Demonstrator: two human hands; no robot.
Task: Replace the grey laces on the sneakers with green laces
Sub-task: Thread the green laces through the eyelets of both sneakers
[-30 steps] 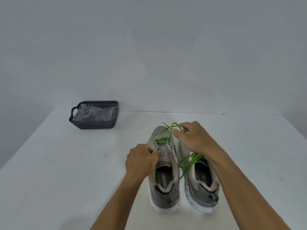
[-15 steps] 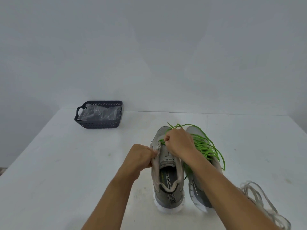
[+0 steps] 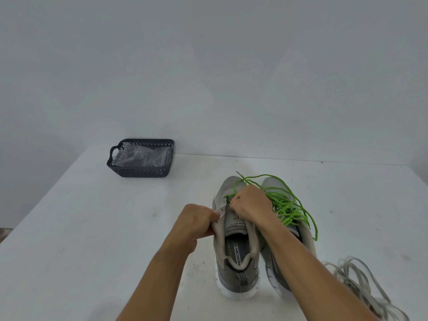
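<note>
Two grey sneakers stand side by side on the white table, toes away from me. My left hand [image 3: 198, 220] pinches the left edge of the left sneaker [image 3: 237, 249] by its eyelets. My right hand [image 3: 251, 202] is curled over that shoe's tongue and grips a green lace [image 3: 237, 185] that loops over the toe. The right sneaker [image 3: 276, 185] is partly hidden by my right forearm; green lace [image 3: 288, 208] lies bunched on it and trails to the right. The removed grey laces [image 3: 361, 279] lie in a loose pile at the near right.
A dark perforated basket [image 3: 141, 171] holding a clear plastic bag stands at the back left of the table [image 3: 92, 228]. A plain wall rises behind the table's far edge.
My right hand has come back from the toe onto the left sneaker's tongue, closing round the green lace. The view has shifted, bringing the grey laces into sight at the right.
</note>
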